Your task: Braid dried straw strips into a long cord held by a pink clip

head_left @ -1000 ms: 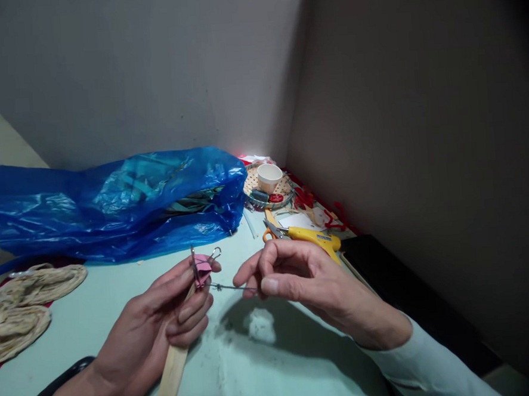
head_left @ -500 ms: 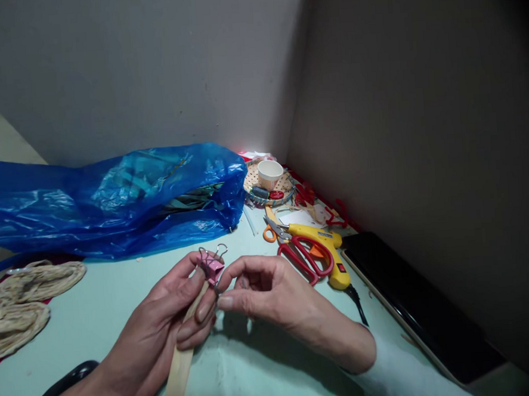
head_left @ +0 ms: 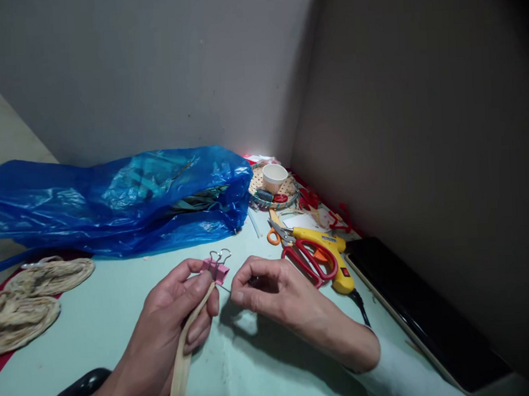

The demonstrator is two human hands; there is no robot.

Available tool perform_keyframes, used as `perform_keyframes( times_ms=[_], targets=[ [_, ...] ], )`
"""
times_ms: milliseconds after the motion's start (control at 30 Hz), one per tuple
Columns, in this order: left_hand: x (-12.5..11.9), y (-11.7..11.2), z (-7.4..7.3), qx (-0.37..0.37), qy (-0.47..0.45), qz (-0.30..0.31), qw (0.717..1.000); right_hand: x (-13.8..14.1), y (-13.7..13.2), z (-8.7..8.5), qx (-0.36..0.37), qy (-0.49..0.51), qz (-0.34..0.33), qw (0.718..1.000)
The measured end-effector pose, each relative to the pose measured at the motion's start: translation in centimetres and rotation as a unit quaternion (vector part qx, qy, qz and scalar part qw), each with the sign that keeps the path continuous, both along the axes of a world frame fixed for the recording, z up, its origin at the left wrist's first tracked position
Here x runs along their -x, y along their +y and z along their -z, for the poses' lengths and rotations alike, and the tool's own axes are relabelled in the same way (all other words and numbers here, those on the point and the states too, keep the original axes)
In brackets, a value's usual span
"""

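My left hand (head_left: pixel 177 311) is closed on a pale flat strip (head_left: pixel 180 376), pinching its upper end between thumb and fingers. The strip hangs down past the palm toward the bottom edge. Against the fingertips sits a pink binder clip (head_left: pixel 223 275) with its wire handles pointing up. Just to the right, my right hand (head_left: pixel 279 290) pinches the end of a thin dark strand (head_left: pixel 224 289). That strand spans the small gap between the two hands. Whether it is thread, wire or a needle cannot be made out, and its far end is hidden at the left fingers.
A blue plastic bag (head_left: pixel 112 201) lies along the back wall. Red-handled scissors (head_left: pixel 304 261) and a yellow glue gun (head_left: pixel 340 265) lie right of my hands, beside a black phone-like slab (head_left: pixel 414 308). Behind are a woven tray (head_left: pixel 257 180) and white cup (head_left: pixel 275 174). Woven soles (head_left: pixel 58 276) lie left.
My right hand has drawn slightly right, away from the left, and the thin strand now shows between them. The clip has tilted a little. The whole view has shifted slightly.
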State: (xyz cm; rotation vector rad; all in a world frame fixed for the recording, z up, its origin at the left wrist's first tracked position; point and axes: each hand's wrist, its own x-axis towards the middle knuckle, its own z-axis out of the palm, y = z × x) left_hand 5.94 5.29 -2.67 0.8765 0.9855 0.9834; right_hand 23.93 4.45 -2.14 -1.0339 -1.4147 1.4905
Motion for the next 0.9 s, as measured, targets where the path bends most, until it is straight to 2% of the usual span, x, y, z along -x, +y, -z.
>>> perform_keyframes(
  times_ms=[100,200,300,367,500,600,700,800,900],
  targets=[
    [-0.1,0.1,0.0,-0.022,0.013,-0.01,1.0,0.5,-0.3,-0.1,0.008,0.033,-0.026,0.999],
    [0.1,0.2,0.2,-0.037,0.031,-0.01,0.999,0.9,-0.9,-0.8,-0.027,0.025,-0.017,0.999],
    [0.5,0.5,0.6,-0.063,0.089,0.008,0.994,0.8,-1.2,-1.8,-0.096,-0.019,0.025,0.995],
    [0.6,0.7,0.8,-0.079,0.126,0.022,0.989,0.5,-1.1,-2.0,-0.147,-0.051,0.078,0.985],
    [0.5,0.9,0.9,-0.086,0.139,0.05,0.985,-0.4,-0.3,-1.5,-0.206,-0.127,0.183,0.953],
    [0.2,0.7,0.8,-0.078,0.156,0.071,0.982,-0.8,0.0,-1.1,-0.218,-0.155,0.207,0.941],
    [0.2,0.5,0.9,-0.064,0.179,0.068,0.979,-0.7,-0.2,-1.3,-0.247,-0.152,0.196,0.937],
    [0.4,0.4,1.0,-0.056,0.181,0.071,0.979,-0.5,-0.6,-1.5,-0.229,-0.115,0.167,0.952],
    [0.5,0.4,0.9,-0.055,0.185,0.08,0.978,-0.3,-0.6,-1.3,-0.138,-0.021,0.133,0.981]
  ],
)
